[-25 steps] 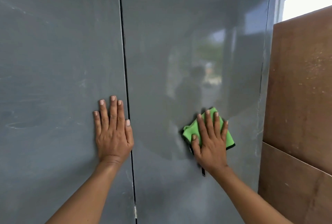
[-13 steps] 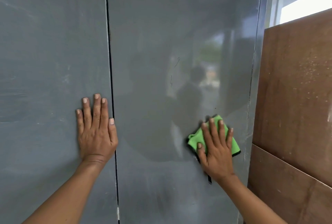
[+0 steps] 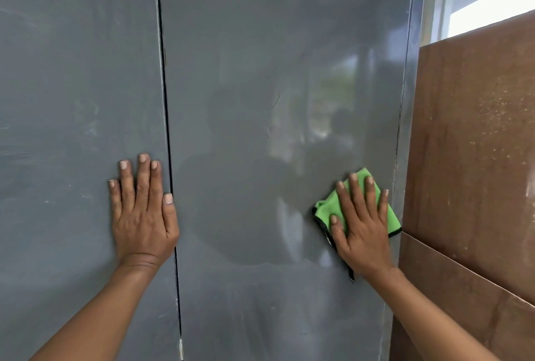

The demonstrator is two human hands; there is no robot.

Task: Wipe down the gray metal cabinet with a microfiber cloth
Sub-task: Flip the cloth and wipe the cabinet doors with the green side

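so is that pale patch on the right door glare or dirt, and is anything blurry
Head view: the pale patch on the right door is a soft reflection of the bright opening behind, with a darker silhouette below it; the left hand, right hand and green cloth are sharp; the window is blown out.

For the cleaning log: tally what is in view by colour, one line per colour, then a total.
Gray: 2, left cabinet door and right cabinet door
Green: 1, microfiber cloth under the right hand
Brown: 2, upper panel and lower panel
Total: 5
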